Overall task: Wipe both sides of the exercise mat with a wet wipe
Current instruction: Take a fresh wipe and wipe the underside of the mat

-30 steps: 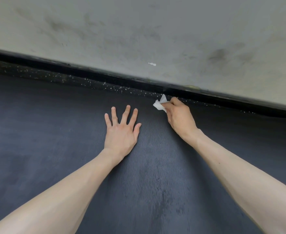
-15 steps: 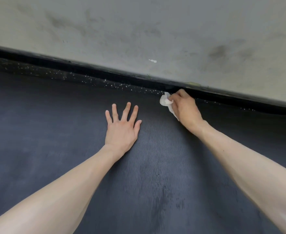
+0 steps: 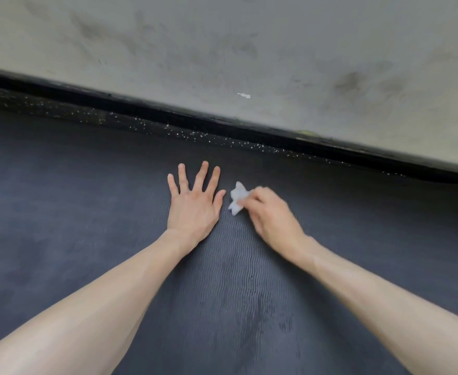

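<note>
The person's right hand [image 3: 272,216], pinching a crumpled white wet wipe [image 3: 238,197], has drawn back from the far edge of the dark grey ribbed exercise mat [image 3: 87,185]. A second ago it was beside the black strip [image 3: 184,116] under the wall. It now appears blurred just beside the left hand [image 3: 192,209] thumb.
</note>
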The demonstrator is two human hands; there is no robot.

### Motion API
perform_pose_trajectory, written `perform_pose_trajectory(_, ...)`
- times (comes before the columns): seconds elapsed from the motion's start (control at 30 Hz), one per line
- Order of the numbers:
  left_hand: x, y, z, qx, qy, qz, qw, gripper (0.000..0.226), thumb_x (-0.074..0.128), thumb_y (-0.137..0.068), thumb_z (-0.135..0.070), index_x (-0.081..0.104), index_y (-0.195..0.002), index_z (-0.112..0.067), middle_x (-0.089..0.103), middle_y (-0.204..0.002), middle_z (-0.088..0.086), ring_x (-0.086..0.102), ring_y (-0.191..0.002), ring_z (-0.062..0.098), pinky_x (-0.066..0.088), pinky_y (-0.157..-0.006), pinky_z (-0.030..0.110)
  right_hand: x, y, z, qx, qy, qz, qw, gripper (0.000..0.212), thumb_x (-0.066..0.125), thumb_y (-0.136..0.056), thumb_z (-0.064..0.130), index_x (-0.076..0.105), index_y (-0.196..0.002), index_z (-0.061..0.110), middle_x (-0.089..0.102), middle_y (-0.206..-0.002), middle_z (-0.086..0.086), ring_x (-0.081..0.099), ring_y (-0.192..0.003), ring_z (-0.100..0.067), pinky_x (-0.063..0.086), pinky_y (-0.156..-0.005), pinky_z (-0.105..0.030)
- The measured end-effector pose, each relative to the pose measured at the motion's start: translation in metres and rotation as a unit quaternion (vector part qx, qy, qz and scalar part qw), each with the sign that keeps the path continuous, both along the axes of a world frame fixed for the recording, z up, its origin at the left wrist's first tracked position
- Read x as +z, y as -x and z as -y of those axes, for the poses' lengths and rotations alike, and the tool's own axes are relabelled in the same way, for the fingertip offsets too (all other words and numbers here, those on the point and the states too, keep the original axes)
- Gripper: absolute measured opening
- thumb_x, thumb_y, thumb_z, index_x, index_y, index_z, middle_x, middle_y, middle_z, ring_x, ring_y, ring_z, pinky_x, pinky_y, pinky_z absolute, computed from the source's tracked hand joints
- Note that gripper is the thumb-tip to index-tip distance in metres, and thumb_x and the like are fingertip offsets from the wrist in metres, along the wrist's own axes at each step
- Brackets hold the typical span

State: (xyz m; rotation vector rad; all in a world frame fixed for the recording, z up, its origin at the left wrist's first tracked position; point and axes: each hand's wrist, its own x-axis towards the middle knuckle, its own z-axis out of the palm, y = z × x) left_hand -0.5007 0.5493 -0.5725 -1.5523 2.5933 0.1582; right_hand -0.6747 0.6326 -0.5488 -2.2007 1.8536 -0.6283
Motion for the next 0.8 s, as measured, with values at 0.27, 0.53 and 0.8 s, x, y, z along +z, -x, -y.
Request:
perform_pose_trajectory(0.27, 0.002, -0.001, 0.002, -0.008, -0.008, 0.003, 1.000, 0.064, 0.008, -0.104, -0.054, 0.001, -0.161, -0.027, 0.001, -0.169, 0.000, -0.003, -0.151, 0.047, 0.004, -0.121, 0.062, -0.003, 0.051, 0.049, -0.096, 0.031, -0.061, 0.993, 0.024, 0.056, -0.090, -0.006, 0.071, -0.106, 0.003, 0.055, -0.085, -0.012, 0.053, -0.072, -0.031, 0.050, -0.062, -0.044)
perform_pose_trajectory(0.53, 0.003, -0.027, -0.006, -0.055, -0.028, 0.015, 0.998, 0.070, 0.003, -0.101, -0.056, -0.003, -0.161, -0.021, -0.006, -0.169, 0.007, -0.007, -0.153, 0.041, 0.002, -0.124, 0.056, 0.000, 0.001, 0.001, -0.066, -0.005, -0.010, 0.998, 0.014, 0.056, -0.091, 0.002, 0.069, -0.095, 0.008, 0.054, -0.091, -0.008, 0.057, -0.075, -0.027, 0.048, -0.068, -0.038)
perform_pose_trajectory(0.8, 0.010, -0.024, -0.014, -0.036, -0.030, 0.015, 0.999, 0.066, 0.009, -0.105, -0.052, 0.000, -0.161, -0.019, -0.004, -0.169, 0.010, -0.004, -0.154, 0.039, 0.006, -0.124, 0.053, -0.002, -0.008, -0.005, 0.034, -0.013, -0.087, 0.996, 0.009, 0.056, -0.085, -0.002, 0.057, -0.087, 0.007, 0.049, -0.089, -0.012, 0.049, -0.075, -0.029, 0.045, -0.061, -0.043)
